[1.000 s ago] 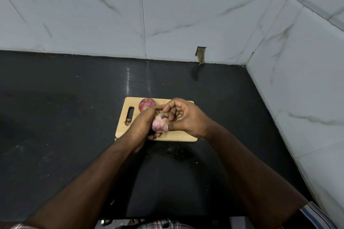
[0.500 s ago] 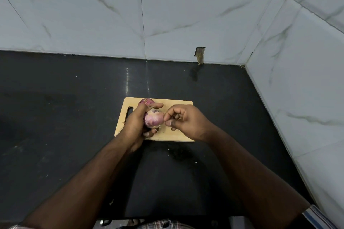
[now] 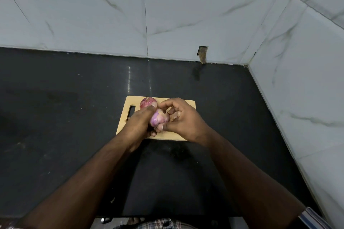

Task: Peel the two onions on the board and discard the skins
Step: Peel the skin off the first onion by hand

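Your left hand (image 3: pixel 138 126) grips the half-peeled onion (image 3: pixel 159 118) above the board (image 3: pixel 186 105), right hand (image 3: pixel 183 121) fingers pinching its skin, second onion (image 3: pixel 147 102) behind.

The onion (image 3: pixel 160 118) held between the two hands shows glossy purple fading to pale pink and white where its outer layer is off, with a dull pinkish-tan patch toward its top. The second onion (image 3: pixel 148 102), lying on the board, is a deeper reddish-pink with fine darker lines running to its tip. The cutting board (image 3: pixel 183 105) is light tan wood, and its handle slot shows dark. The surface (image 3: pixel 65 108) is matte black with faint pale specks and a whitish streak of reflected light. The wall tiles (image 3: pixel 93 15) are pale grey-white with thin grey marble veining. A sleeve (image 3: pixel 314 218) at the lower right is striped blue and white.
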Demonstrator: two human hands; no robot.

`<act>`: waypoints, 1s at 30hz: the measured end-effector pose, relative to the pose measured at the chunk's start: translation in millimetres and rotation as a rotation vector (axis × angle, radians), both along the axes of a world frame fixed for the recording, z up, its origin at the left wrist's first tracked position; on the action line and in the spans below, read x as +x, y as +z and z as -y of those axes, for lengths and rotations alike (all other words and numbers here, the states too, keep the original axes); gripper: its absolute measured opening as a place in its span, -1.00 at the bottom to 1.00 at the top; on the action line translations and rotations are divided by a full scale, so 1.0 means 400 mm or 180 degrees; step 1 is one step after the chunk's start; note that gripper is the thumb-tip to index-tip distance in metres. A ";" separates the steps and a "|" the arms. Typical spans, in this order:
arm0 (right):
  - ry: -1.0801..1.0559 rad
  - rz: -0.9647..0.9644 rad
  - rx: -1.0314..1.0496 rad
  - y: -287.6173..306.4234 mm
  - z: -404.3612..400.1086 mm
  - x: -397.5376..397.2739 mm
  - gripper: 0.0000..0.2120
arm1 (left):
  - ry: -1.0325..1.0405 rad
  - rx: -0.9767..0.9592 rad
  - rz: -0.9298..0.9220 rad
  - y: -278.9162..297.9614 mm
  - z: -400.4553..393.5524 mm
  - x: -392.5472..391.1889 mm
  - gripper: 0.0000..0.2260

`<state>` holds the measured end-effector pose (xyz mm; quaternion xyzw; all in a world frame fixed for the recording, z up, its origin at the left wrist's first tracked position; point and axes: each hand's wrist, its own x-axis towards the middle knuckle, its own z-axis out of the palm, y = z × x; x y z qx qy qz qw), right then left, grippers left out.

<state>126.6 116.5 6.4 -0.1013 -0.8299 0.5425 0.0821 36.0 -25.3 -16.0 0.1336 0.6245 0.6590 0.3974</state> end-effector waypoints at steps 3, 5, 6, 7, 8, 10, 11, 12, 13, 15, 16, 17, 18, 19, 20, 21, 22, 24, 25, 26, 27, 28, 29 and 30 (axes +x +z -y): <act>-0.0028 -0.0100 -0.0120 -0.008 0.001 -0.006 -0.51 | 0.0060 -0.0122 -0.0275 0.004 0.002 0.004 -0.47; 0.0052 -0.0055 -0.0240 -0.012 0.000 -0.007 -0.54 | 0.0147 -0.0190 -0.0372 0.007 0.000 0.004 -0.45; 0.0057 -0.0048 -0.0259 -0.014 -0.001 -0.007 -0.56 | 0.0175 -0.0230 -0.0392 0.008 -0.002 0.005 -0.45; 0.0028 -0.0027 -0.0226 -0.016 -0.002 -0.008 -0.58 | 0.0196 -0.0271 -0.0408 0.006 -0.004 0.005 -0.44; -0.0005 0.0002 -0.0168 -0.019 -0.004 -0.009 -0.60 | 0.0211 -0.0292 -0.0417 0.004 -0.006 0.006 -0.44; -0.0032 0.0057 -0.0117 -0.022 -0.008 -0.008 -0.61 | 0.0239 -0.0263 -0.0419 0.002 -0.008 0.007 -0.44; -0.0025 0.0074 -0.0130 -0.021 -0.010 -0.008 -0.61 | 0.0253 -0.0245 -0.0419 0.001 -0.009 0.007 -0.44; -0.0010 0.0062 -0.0154 -0.018 -0.011 -0.008 -0.61 | 0.0268 -0.0252 -0.0423 0.001 -0.010 0.007 -0.44; 0.0005 0.0035 -0.0178 -0.015 -0.013 -0.008 -0.60 | 0.0286 -0.0278 -0.0432 0.003 -0.011 0.008 -0.43; 0.0070 -0.0010 -0.0199 -0.003 -0.016 -0.012 -0.57 | 0.0297 -0.0335 -0.0473 0.003 -0.014 0.007 -0.39; 0.0118 -0.0012 -0.0187 0.001 -0.016 -0.013 -0.55 | 0.0273 -0.0341 -0.0513 0.004 -0.015 0.007 -0.37; 0.0166 -0.0003 -0.0175 0.004 -0.016 -0.014 -0.55 | 0.0245 -0.0343 -0.0561 0.003 -0.016 0.008 -0.35; 0.0197 0.0010 -0.0151 0.005 -0.016 -0.015 -0.56 | 0.0218 -0.0340 -0.0603 0.004 -0.017 0.009 -0.33; 0.0206 0.0026 -0.0127 0.004 -0.016 -0.015 -0.57 | 0.0197 -0.0348 -0.0637 0.003 -0.017 0.010 -0.32; 0.0204 0.0047 -0.0103 0.003 -0.015 -0.015 -0.57 | 0.0185 -0.0367 -0.0655 0.003 -0.018 0.012 -0.33; 0.0207 0.0075 -0.0095 0.002 -0.015 -0.015 -0.57 | 0.0183 -0.0396 -0.0676 0.001 -0.018 0.012 -0.33; 0.0209 0.0101 -0.0090 0.001 -0.016 -0.015 -0.57 | 0.0188 -0.0426 -0.0701 0.000 -0.018 0.012 -0.34; 0.0213 0.0155 -0.0078 -0.001 -0.018 -0.016 -0.57 | 0.0197 -0.0475 -0.0765 -0.003 -0.019 0.013 -0.36; 0.0219 0.0179 -0.0083 -0.002 -0.019 -0.015 -0.58 | 0.0207 -0.0472 -0.0789 -0.004 -0.019 0.014 -0.37; 0.0230 0.0199 -0.0107 -0.003 -0.021 -0.015 -0.60 | 0.0222 -0.0455 -0.0803 -0.003 -0.019 0.015 -0.39; 0.0251 0.0222 -0.0145 -0.003 -0.021 -0.014 -0.61 | 0.0238 -0.0444 -0.0817 -0.004 -0.018 0.013 -0.40; 0.0269 0.0233 -0.0181 -0.001 -0.021 -0.014 -0.61 | 0.0245 -0.0445 -0.0828 -0.003 -0.018 0.013 -0.40; 0.0274 0.0215 -0.0217 0.002 -0.021 -0.013 -0.61 | 0.0244 -0.0455 -0.0839 -0.004 -0.018 0.012 -0.41; 0.0256 0.0170 -0.0241 0.006 -0.023 -0.014 -0.61 | 0.0242 -0.0465 -0.0850 -0.004 -0.017 0.011 -0.41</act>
